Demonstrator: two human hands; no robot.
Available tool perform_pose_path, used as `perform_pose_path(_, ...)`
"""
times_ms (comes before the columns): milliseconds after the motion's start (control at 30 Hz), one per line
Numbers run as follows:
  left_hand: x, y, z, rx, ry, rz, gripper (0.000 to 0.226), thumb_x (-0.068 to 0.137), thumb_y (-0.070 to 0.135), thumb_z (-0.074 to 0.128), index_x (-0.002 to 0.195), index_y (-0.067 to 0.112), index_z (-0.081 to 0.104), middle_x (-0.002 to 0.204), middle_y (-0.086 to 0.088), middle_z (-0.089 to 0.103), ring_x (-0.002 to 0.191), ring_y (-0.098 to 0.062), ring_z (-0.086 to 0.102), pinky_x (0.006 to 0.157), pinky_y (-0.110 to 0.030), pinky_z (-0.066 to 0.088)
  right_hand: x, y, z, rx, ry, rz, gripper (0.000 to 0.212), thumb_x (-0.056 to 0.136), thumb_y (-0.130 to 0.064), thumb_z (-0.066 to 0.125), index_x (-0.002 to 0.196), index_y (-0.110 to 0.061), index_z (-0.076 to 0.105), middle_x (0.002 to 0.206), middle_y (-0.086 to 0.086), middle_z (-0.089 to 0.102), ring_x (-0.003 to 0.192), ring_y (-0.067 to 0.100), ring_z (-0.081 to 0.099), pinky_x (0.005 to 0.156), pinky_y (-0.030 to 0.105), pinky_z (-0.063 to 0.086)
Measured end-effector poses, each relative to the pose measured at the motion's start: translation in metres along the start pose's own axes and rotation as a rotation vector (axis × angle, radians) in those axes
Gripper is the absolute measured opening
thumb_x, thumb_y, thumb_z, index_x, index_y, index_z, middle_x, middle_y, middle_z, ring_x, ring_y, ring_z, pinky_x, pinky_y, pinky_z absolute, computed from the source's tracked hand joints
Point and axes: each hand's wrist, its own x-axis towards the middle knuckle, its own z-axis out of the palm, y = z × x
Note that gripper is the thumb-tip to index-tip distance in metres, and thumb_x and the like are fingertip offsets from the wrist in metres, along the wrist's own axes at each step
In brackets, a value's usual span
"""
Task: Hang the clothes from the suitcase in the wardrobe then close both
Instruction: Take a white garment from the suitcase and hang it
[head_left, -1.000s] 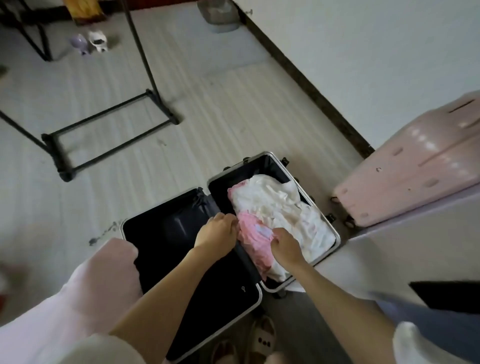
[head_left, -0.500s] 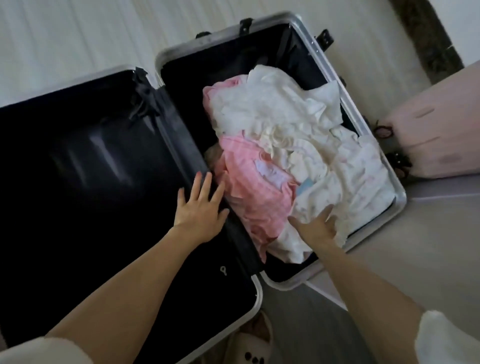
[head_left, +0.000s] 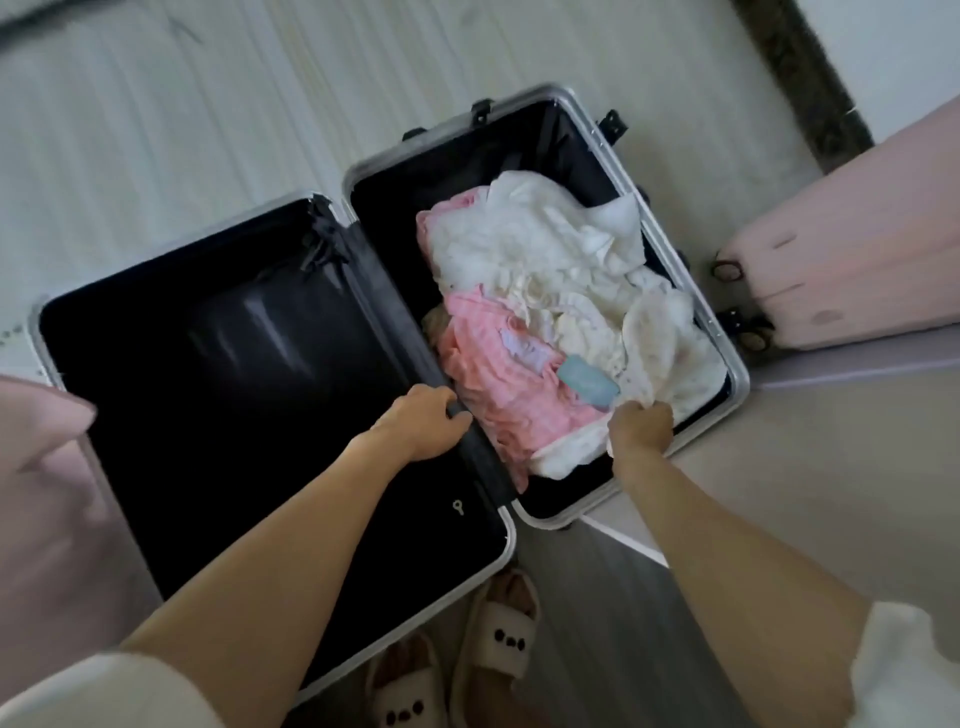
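Observation:
A black suitcase (head_left: 737, 384) with a silver rim lies open flat on the floor. Its left half (head_left: 218, 395) holds nothing. Its right half is piled with crumpled white clothes (head_left: 550, 260) and a pink garment (head_left: 498, 379) carrying a small blue tag. My left hand (head_left: 421, 421) curls over the black centre divider between the two halves, beside the pink garment. My right hand (head_left: 641, 426) grips the near edge of the white clothes at the suitcase's front corner. The wardrobe is out of sight.
A pink hard-shell suitcase (head_left: 852, 249) lies on its side to the right, its wheels close to the open case. My feet in white slippers (head_left: 493, 639) stand at the case's near edge. Pale wood floor (head_left: 208, 130) stretches beyond; a dark skirting board (head_left: 800, 78) runs at top right.
My left hand, flat with spread fingers before, has curled over the divider. My right hand has closed on the white clothes' edge. The camera pulled back slightly.

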Motion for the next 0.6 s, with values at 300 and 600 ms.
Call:
perform_pose_path(300, -0.197, 0.082, -0.131, -0.105, 0.136, 0.039, 0.039, 0.096, 0.034, 0.045, 0.126, 0.012, 0.052, 0.13, -0.007, 0.055, 0.119, -0.025, 0.051, 0.093, -0.026, 0.037, -0.141, -0.14, -0.159, 0.195, 0.03, -0.115, 0.038, 0.097, -0.008, 0.034, 0.131, 0.005, 0.04, 0.137, 0.023, 0.045, 0.123, 0.037, 0.047, 0.096, 0.036, 0.038)
perform_pose_path(600, -0.353, 0.158, -0.206, -0.157, 0.268, 0.234, 0.042, 0.094, 0.026, 0.047, 0.134, 0.012, 0.044, 0.131, -0.007, 0.054, 0.111, -0.023, 0.054, 0.095, -0.027, 0.039, -0.264, -0.234, -0.296, 0.344, 0.212, -0.318, 0.031, 0.095, -0.008, 0.035, 0.121, 0.006, 0.044, 0.128, 0.024, 0.051, 0.117, 0.039, 0.049, 0.095, 0.042, 0.037)
